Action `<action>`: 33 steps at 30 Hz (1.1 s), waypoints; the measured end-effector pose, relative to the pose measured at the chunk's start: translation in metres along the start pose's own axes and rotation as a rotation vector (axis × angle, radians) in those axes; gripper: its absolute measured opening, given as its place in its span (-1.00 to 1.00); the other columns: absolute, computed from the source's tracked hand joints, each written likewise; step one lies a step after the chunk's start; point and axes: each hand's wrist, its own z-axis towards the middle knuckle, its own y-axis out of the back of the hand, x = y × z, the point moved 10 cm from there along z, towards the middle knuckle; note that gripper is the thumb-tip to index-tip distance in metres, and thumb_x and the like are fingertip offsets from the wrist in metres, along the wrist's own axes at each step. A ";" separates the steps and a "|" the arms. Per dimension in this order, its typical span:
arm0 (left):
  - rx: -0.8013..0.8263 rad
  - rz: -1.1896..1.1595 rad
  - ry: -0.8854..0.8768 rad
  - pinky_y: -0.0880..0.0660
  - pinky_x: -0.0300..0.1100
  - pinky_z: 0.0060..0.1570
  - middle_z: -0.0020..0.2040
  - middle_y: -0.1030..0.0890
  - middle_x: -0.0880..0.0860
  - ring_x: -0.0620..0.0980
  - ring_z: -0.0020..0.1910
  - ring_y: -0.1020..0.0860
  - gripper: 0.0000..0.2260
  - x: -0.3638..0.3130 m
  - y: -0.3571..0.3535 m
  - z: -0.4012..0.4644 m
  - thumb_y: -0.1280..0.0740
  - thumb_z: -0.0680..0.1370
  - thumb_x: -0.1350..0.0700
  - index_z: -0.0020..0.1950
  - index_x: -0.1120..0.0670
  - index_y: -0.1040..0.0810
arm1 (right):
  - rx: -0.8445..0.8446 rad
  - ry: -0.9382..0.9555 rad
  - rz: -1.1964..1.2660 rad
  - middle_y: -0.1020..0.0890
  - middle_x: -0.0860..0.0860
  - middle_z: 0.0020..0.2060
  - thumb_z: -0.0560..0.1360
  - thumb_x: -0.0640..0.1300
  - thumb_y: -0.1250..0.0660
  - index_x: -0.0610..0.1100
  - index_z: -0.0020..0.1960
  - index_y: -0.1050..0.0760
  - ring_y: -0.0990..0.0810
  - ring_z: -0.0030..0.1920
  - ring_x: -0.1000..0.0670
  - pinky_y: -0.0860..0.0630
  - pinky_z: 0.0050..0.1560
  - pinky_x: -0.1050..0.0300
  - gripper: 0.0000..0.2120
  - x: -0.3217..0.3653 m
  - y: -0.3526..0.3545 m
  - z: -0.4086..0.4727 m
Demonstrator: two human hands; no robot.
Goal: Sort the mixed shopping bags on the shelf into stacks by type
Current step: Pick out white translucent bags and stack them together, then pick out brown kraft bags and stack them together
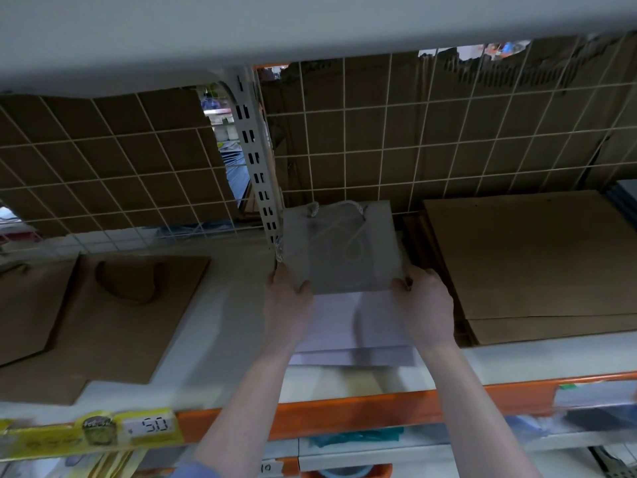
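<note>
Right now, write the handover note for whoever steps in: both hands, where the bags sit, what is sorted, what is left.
Left hand: grip closed on the near left corner of the small grey paper bag with white rope handles.
Right hand: grip closed on the same bag's near right corner.
That bag lies flat at mid-shelf on top of the flat white paper bags.
Left: brown paper bags with twisted handles, lying flat and overlapping.
Right: a stack of plain brown paper bags.
Done: brown bags appear grouped on both sides.
Left: release the grey bag, then sort the white pile beneath it.
</note>
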 end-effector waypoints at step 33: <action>-0.444 0.675 0.127 -0.39 0.07 0.11 0.07 -0.57 0.24 0.27 0.12 -0.47 -0.71 0.143 0.306 -0.064 -0.35 0.47 0.11 0.13 0.24 -0.55 | 0.205 0.478 -0.270 -0.54 -0.12 0.15 0.54 -0.05 -0.22 -0.12 0.23 -0.48 -0.45 0.19 -0.17 -0.36 0.14 0.01 -0.69 0.250 -0.153 -0.141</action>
